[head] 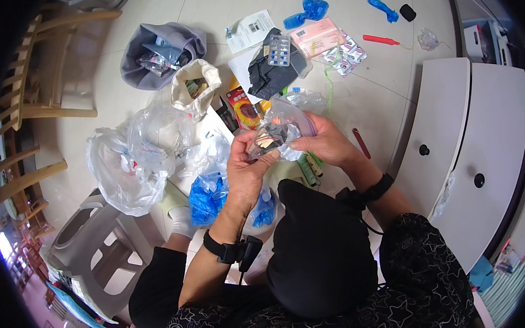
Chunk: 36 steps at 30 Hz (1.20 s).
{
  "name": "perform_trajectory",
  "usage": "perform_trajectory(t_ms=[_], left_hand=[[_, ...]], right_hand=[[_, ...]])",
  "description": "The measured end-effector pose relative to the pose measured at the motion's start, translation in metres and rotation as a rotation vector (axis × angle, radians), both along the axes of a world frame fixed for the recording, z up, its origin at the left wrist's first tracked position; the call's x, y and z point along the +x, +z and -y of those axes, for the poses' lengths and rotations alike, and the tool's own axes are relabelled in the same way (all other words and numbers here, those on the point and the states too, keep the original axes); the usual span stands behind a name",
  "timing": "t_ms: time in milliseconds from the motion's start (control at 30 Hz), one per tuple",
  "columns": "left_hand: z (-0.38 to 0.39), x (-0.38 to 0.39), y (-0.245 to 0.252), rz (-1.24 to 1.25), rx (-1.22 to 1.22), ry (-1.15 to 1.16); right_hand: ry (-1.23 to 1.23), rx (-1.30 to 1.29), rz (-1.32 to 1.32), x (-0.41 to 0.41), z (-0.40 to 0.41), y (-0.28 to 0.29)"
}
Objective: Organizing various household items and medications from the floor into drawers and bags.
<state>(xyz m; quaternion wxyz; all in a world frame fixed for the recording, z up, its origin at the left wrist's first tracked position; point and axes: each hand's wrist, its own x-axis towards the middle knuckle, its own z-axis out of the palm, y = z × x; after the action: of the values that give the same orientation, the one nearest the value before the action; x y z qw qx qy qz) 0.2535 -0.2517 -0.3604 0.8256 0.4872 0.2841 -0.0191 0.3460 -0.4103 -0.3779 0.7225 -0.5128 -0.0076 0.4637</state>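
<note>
A clear zip bag point(272, 132) with small dark and tan items inside is held between both hands. My left hand point(251, 160) grips its lower left end, and my right hand point(326, 142) pinches the right side near the purple zip strip. Beyond it on the floor are a red and yellow package point(243, 107), a crumpled black plastic bag point(268, 78) and a blister pack of capsules point(279, 50). A cream cloth bag point(209, 72) stands open at the upper left of my hands. Blue plastic bags point(204, 203) lie just left of my left forearm.
Clear plastic bags point(123, 172) and a grey plastic stool point(91, 246) are at left. Farther off are a grey fabric bag point(132, 59), a pink box point(318, 36) and a red pen-like object point(379, 39). A white drawer cabinet point(444, 121) borders the right; wooden chairs point(60, 108) stand left.
</note>
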Motion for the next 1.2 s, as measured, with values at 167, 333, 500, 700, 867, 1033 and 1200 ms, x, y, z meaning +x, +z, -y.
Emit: perform_trajectory(t_ms=[167, 333, 500, 700, 867, 1033, 1200], left_hand=[[0.0, -0.005, -0.003, 0.067, 0.258, 0.012], [-0.008, -0.011, 0.005, 0.408, 1.006, -0.082], [-0.011, -0.017, 0.001, 0.513, 1.183, -0.074], [-0.015, -0.022, -0.003, 0.602, 1.19, -0.105], [-0.024, -0.023, 0.018, -0.155, 0.23, 0.008], [-0.03, -0.019, 0.027, -0.129, -0.221, -0.077], [-0.025, -0.01, 0.034, -0.135, -0.309, 0.003]], right_hand=[[-0.098, 0.079, 0.043, 0.0, 0.003, -0.002], [-0.211, 0.359, -0.582, 0.008, -0.002, 0.007], [-0.123, 0.488, -0.761, 0.014, 0.0, 0.021], [0.157, 0.064, -0.164, 0.009, -0.01, 0.046], [0.078, -0.002, 0.031, 0.01, -0.01, 0.054], [0.092, 0.005, 0.053, 0.01, -0.019, 0.063], [0.073, 0.005, 0.116, 0.011, -0.021, 0.055]])
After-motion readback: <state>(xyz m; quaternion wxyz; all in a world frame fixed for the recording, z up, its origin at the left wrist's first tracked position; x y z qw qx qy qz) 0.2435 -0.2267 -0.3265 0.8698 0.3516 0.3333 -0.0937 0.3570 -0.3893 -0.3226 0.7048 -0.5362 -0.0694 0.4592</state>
